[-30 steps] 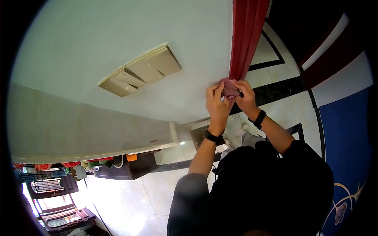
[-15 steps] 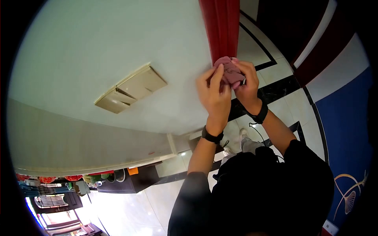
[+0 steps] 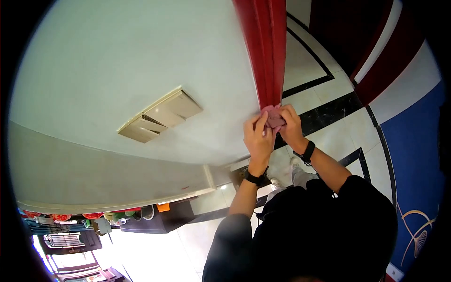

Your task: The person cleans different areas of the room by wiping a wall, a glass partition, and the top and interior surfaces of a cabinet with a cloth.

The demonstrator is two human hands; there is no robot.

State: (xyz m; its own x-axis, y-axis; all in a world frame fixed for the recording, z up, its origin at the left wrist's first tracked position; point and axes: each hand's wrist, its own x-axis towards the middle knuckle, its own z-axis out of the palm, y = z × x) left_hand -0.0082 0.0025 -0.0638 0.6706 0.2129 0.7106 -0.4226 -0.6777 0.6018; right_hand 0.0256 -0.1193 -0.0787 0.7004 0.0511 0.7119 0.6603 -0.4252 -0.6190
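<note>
Around the red door frame [image 3: 265,51], a pale wall [image 3: 141,56] spread to its left, bearing a cream switch panel [image 3: 162,115]; the dark cabinet [image 3: 162,218] stood farther off on that same side. Right of the frame lay a black floor strip [image 3: 331,113], and beyond that a blue panel [image 3: 413,141].

Both forearms reached up toward the frame, wrists drawn near each other, fingers curled inward. The left hand [image 3: 258,136] and right hand [image 3: 292,128] each had a grip closed on the pink cloth [image 3: 275,119], which lay against the frame's near end, partly hidden by fingers. Bunched up, the cloth showed no clear long axis; a small fold pointed down, away from the frame.
</note>
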